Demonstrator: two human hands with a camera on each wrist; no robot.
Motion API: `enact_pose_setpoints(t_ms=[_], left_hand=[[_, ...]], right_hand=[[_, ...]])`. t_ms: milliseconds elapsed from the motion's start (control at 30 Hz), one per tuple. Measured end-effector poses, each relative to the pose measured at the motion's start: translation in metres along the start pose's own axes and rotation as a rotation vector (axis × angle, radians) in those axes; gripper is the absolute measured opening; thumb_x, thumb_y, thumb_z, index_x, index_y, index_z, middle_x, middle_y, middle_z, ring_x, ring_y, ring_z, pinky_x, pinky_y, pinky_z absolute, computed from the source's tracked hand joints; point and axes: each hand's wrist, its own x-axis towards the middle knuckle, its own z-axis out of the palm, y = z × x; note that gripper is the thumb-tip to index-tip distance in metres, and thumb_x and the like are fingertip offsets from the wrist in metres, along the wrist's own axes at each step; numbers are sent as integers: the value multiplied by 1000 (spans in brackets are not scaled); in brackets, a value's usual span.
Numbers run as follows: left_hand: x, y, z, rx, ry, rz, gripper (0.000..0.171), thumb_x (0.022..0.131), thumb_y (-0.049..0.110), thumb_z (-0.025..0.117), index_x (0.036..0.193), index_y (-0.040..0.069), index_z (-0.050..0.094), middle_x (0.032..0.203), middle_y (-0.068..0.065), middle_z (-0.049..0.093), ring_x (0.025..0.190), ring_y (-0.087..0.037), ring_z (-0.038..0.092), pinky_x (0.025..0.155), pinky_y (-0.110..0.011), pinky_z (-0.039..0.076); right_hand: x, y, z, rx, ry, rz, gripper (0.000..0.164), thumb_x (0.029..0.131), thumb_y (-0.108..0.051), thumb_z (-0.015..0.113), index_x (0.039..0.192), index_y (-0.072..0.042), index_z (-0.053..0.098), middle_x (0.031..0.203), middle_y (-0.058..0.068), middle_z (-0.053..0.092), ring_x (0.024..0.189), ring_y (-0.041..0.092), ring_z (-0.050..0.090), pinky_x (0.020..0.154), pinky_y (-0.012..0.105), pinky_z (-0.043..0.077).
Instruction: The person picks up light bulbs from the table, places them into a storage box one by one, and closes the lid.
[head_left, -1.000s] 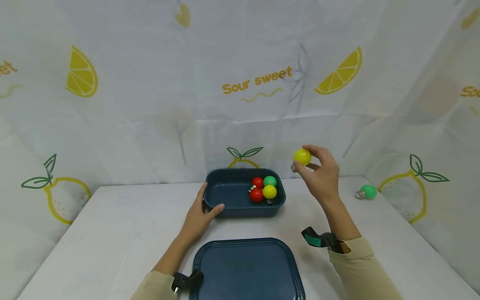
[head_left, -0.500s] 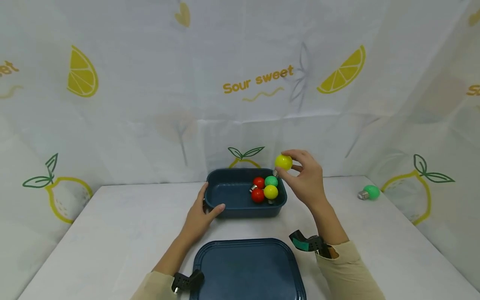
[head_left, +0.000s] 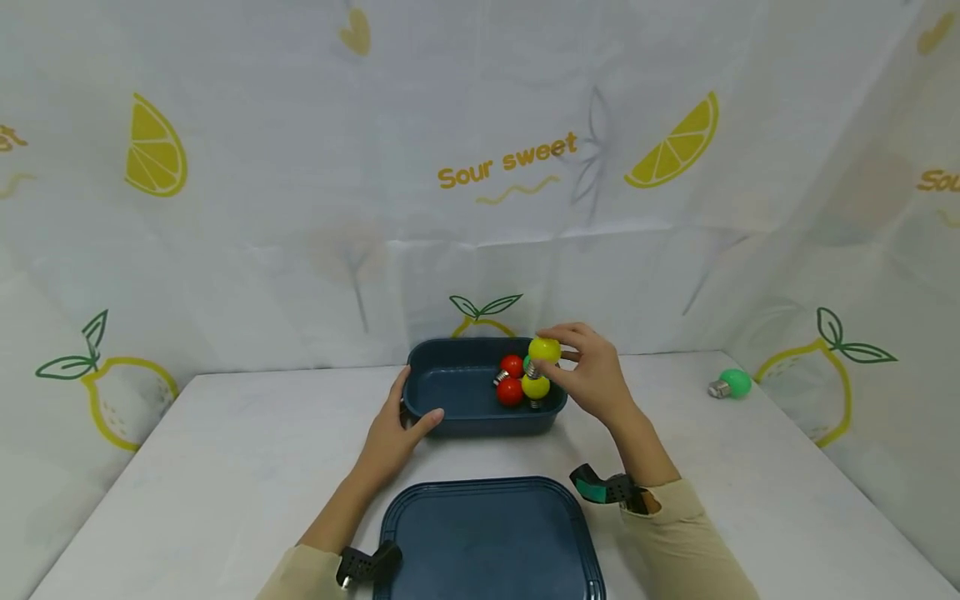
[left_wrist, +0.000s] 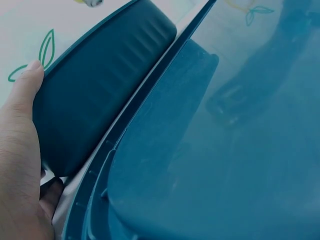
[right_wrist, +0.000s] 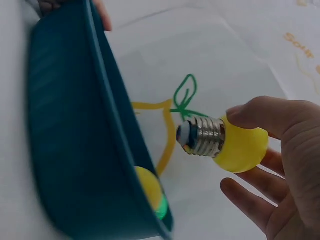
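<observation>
A yellow light bulb [right_wrist: 245, 147] with a silver screw base is pinched in my right hand [head_left: 592, 375], over the right end of the dark blue box [head_left: 457, 425]. Inside that box, bunched at its right side, lie two red bulbs [head_left: 510, 392], another yellow bulb [head_left: 536, 387] and a green bulb [head_left: 527, 362], which the held bulb partly covers. My left hand [head_left: 393, 437] grips the box's left end, thumb on the near rim; in the left wrist view its thumb [left_wrist: 30, 82] lies along the wall and the other fingers are mostly hidden.
In front of the box lies a dark blue lid [head_left: 487, 533], flat on the white table [head_left: 225, 467]. A green bulb [head_left: 738, 382] lies on its side at the far right. Behind everything hangs a white curtain [head_left: 300, 208] printed with lemons.
My right hand has carried the yellow bulb left and down, from right of the box to over its right end. My left hand has kept its hold on the box.
</observation>
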Motion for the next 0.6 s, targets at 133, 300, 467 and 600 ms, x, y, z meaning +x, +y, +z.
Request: enact_pose_setpoints(t_ms=[133,300,467,600], left_hand=[[1,-1,1,3,0,1,94,92,55,68,163,36,9,169,-13,23,148,-37,41,118,-54,38],[1,-3,2,-5,-7,2,94,92,56,68,163,38,8,169,-13,22,147,-37,41,118,-55,38],[2,-3,1,-7,2,3,94,91,57,69,162,39,10,168,-12,24,147,-37,41,117,-55,39],[1,-3,1,-9,0,-5,94,90,58,68,162,41,10,169,-11,23,148,-36,41,117,-54,39]], right_hand=[[-3,8,7,-2,-77,11,34,85,-9,81,117,-6,73,122,13,67,113,32,66,90,49,60],[-5,11,12,-14,-126,13,33,83,-12,83,115,-10,74,123,10,68,112,30,66,90,51,60],[-6,11,15,15,-155,14,34,84,-11,82,116,-9,73,123,12,70,115,32,68,98,51,56],[-7,13,19,-2,-187,28,35,84,-12,82,118,-9,73,125,12,71,118,32,67,103,53,53]])
